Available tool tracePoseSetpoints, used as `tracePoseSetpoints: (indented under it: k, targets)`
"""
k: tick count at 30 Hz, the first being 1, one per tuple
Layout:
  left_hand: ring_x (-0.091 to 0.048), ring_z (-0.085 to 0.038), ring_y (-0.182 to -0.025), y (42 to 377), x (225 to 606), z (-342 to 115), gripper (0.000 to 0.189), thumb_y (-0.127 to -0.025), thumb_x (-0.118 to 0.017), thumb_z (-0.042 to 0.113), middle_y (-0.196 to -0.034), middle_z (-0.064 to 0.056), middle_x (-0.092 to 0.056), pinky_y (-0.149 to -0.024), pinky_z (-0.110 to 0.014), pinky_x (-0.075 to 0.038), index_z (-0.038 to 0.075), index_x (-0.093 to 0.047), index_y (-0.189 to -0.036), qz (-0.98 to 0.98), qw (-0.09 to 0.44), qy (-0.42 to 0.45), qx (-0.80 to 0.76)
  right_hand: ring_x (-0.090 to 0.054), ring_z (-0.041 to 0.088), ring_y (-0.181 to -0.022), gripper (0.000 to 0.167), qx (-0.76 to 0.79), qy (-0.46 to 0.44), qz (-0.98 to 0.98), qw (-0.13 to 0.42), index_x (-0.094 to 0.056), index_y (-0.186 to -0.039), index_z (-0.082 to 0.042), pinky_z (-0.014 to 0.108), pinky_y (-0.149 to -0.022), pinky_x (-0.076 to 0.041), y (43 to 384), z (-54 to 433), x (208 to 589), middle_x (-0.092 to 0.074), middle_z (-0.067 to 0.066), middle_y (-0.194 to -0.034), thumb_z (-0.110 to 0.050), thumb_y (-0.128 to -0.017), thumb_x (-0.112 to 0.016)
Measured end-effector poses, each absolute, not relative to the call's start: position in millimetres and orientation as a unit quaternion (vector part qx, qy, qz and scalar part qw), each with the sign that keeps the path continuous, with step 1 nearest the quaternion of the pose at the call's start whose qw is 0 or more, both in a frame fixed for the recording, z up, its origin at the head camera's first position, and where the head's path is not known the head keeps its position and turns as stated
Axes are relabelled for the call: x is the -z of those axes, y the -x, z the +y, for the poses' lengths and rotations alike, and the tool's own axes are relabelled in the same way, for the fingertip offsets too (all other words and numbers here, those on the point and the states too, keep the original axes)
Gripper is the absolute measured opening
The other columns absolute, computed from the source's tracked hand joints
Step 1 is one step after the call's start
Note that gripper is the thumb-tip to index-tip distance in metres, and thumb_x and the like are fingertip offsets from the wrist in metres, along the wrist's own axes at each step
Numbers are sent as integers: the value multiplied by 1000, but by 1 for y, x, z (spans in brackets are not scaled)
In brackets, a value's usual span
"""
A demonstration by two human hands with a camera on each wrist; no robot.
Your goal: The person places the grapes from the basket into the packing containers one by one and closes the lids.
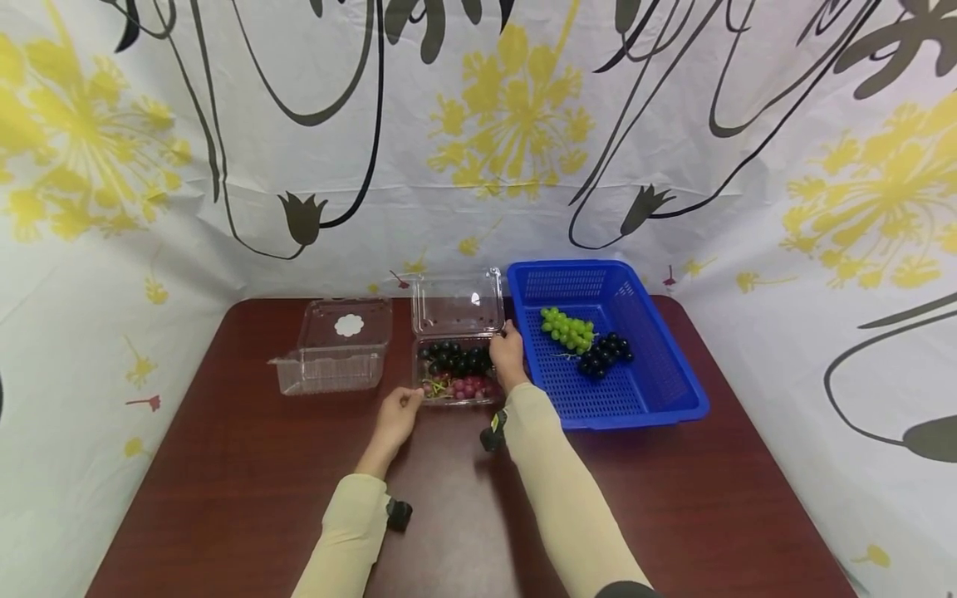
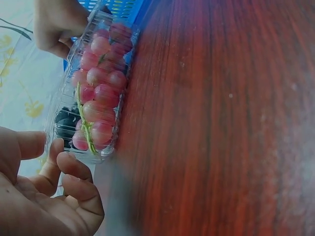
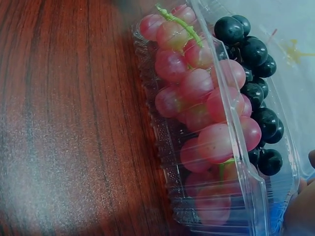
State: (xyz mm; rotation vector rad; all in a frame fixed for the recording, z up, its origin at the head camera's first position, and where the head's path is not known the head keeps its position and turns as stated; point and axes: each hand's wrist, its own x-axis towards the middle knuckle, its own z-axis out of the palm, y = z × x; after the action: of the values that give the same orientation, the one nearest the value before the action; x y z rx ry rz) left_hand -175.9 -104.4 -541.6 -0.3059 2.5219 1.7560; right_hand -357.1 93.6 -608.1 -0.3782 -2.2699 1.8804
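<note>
A clear plastic clamshell box (image 1: pixel 449 403) lies on the table with its lid (image 1: pixel 458 304) raised at the back. Inside, red grapes (image 3: pixel 197 93) fill the front and black grapes (image 3: pixel 255 51) sit behind them. At the box's left end, my left hand (image 1: pixel 396 418) pinches the edge between thumb and fingertips; the other fingers (image 2: pixel 78 189) are curled. My right hand (image 1: pixel 510 359) grips the right end near the hinge, between box and basket. The right wrist view shows only a sliver of that hand, and its fingertips are partly hidden.
A blue plastic basket (image 1: pixel 691 407) stands close on the right, holding green grapes (image 1: pixel 568 329) and black grapes (image 1: pixel 604 355). Another clear clamshell box (image 1: pixel 329 371), lid open with a white label (image 1: pixel 348 325), is at the left. A patterned cloth (image 1: pixel 449 224) hangs behind the table (image 1: pixel 247 465).
</note>
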Motion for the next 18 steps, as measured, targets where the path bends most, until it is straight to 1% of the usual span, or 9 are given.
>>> tracePoseSetpoints:
  k: [2, 3, 4, 6, 8, 9, 11, 13, 18]
  targets:
    - [-53, -22, -84, 176, 542, -104, 34, -101, -49, 27, -96, -16, -59, -71, -32, -42, -5, -59, -107, 815, 28, 100, -570, -19, 24, -147, 58, -641, 126, -754, 70, -29, -147, 4, 31, -119, -20, 357, 94, 606, -21, 15, -158, 1, -92, -43]
    - [-52, -23, -84, 176, 542, -105, 34, -102, -49, 27, -96, -16, -59, -72, -32, -42, -5, -59, -107, 814, 28, 101, -571, -23, 25, -146, 58, -643, 128, -751, 79, -32, -145, 7, 31, -118, -23, 359, 94, 608, -24, 17, -157, 2, -89, -43]
    - [-52, -23, -84, 176, 542, -105, 33, -101, -50, 27, -96, -16, -59, -72, -32, -42, -5, -59, -107, 813, 29, 102, -572, -22, 24, -146, 58, -647, 124, -748, 82, -32, -145, 8, 30, -118, -24, 358, 95, 609, -24, 17, -157, 3, -88, -43]
    - [-52, -23, -85, 176, 543, -104, 33, -101, -49, 26, -96, -16, -59, -73, -33, -42, -5, -59, -106, 813, 30, 102, -573, -19, 24, -147, 58, -642, 128, -754, 53, -27, -148, 4, 33, -119, -20, 353, 95, 599, -21, 14, -159, 2, -91, -40]
    - [-52, -24, -86, 176, 542, -104, 33, -101, -50, 27, -97, -16, -59, -73, -33, -42, -4, -59, -106, 811, 31, 104, -574, -17, 17, -147, 61, -650, 121, -748, 65, -26, -150, -3, 27, -119, -17, 354, 96, 608, -20, 8, -159, -1, -90, -40]
    - [-52, -24, -86, 176, 542, -104, 33, -101, -49, 27, -97, -16, -59, -73, -33, -42, -4, -59, -106, 811, 31, 105, -575, -15, 16, -148, 62, -649, 121, -750, 51, -24, -151, -5, 28, -120, -16, 353, 97, 605, -19, 6, -160, -1, -91, -39]
    - [-52, -24, -86, 175, 542, -104, 33, -101, -49, 27, -97, -16, -59, -73, -33, -42, -5, -59, -107, 812, 30, 104, -574, -14, 18, -148, 63, -640, 126, -757, 36, -23, -151, -6, 30, -120, -15, 353, 98, 603, -20, 5, -160, -1, -90, -37]
    - [-52, -24, -86, 175, 542, -104, 34, -101, -49, 27, -96, -16, -59, -73, -32, -42, -4, -59, -107, 810, 31, 106, -576, -18, 22, -147, 65, -637, 134, -758, 42, -27, -149, -1, 31, -118, -19, 357, 98, 606, -23, 10, -159, 1, -85, -38]
    - [-52, -23, -85, 174, 541, -105, 34, -102, -49, 28, -96, -16, -58, -72, -32, -41, -4, -59, -109, 810, 33, 104, -576, -18, 19, -147, 63, -636, 133, -759, 42, -27, -149, 0, 30, -118, -21, 356, 101, 610, -21, 11, -159, -4, -88, -43]
